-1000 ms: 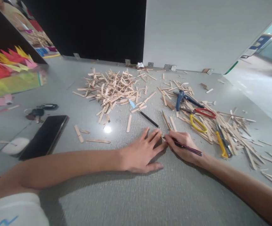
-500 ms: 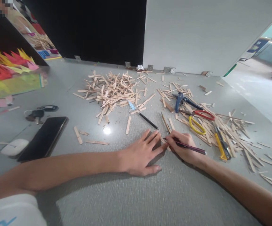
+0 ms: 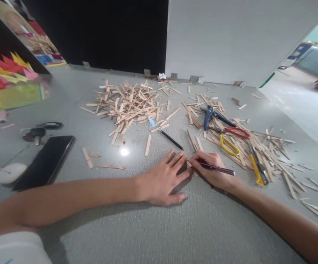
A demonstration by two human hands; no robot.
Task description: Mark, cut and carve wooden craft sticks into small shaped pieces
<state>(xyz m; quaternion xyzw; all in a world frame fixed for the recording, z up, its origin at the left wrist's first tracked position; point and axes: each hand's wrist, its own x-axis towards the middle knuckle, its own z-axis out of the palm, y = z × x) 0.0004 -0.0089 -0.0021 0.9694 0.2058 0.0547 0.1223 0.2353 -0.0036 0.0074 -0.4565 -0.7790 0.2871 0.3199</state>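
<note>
Many sticks [image 3: 128, 108], grey surface [image 3: 153, 234], panels [image 3: 214, 40]

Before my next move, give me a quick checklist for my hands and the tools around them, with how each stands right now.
1. Pen held in the right hand: ok.
2. Left hand palm down on the table: ok, fingers spread.
3. Pen's tip touching down: cannot tell, too small.
4. Yellow cutter apart from both hands: ok, it lies beyond the right hand.
5. Yellow cutter's blade drawn in: cannot tell.
6. Black rod well away from the left hand: not ok, its near end lies close to the fingertips.
</note>
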